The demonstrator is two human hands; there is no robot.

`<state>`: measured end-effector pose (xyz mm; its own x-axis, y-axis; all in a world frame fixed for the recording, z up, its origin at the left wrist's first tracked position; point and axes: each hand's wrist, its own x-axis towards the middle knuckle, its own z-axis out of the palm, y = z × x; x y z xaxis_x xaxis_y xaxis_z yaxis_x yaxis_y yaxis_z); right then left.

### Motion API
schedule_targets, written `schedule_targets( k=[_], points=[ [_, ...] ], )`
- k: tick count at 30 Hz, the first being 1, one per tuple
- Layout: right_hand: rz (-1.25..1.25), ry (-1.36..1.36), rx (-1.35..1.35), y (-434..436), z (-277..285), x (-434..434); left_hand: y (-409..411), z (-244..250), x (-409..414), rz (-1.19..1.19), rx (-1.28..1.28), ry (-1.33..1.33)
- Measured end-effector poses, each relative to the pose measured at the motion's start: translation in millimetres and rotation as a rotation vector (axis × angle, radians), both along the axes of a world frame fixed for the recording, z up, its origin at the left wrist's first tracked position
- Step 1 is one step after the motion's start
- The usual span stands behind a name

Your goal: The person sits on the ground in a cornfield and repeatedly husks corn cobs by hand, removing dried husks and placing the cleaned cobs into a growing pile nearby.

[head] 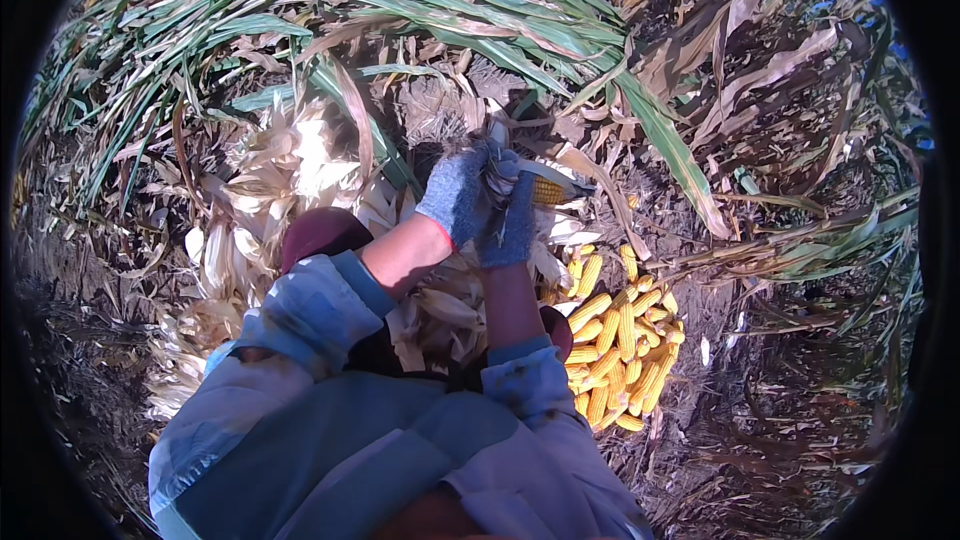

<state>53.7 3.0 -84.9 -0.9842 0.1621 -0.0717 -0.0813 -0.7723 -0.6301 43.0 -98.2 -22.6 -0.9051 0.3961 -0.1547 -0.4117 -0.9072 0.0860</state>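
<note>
Both my hands wear grey knit gloves and meet in front of my knees. My left hand (pixel 456 191) grips the husk end of an ear of corn. Close against it, my right hand (pixel 510 214) is closed around the same ear of corn (pixel 550 190), whose yellow kernels show to the right, partly wrapped in husk. Fingers and husk overlap, so the exact grip of each is partly hidden. Below and right of my right hand lies a pile of husked yellow corn cobs (pixel 619 349).
Pale dry corn husks (pixel 247 217) are heaped at the left and between my legs. Green and drying corn stalks (pixel 480 11) lie across the ground ahead. More dry leaves (pixel 750 37) stretch over the upper right, and stalks (pixel 817 247) reach in from the right edge.
</note>
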Motion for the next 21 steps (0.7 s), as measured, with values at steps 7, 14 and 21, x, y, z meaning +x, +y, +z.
schedule_targets(
  k=[7, 14, 21],
  points=[
    [-0.122, -0.074, 0.031, 26, -1, -17, -11, 11, 13, -0.076, -0.022, 0.088],
    [-0.269, -0.080, 0.006, 57, -26, -47, -12, 22, 24, -0.024, -0.190, 0.119],
    [-0.266, -0.136, -0.066, 78, -45, -58, -18, -4, 28, 0.357, -1.154, 0.897]
  ],
)
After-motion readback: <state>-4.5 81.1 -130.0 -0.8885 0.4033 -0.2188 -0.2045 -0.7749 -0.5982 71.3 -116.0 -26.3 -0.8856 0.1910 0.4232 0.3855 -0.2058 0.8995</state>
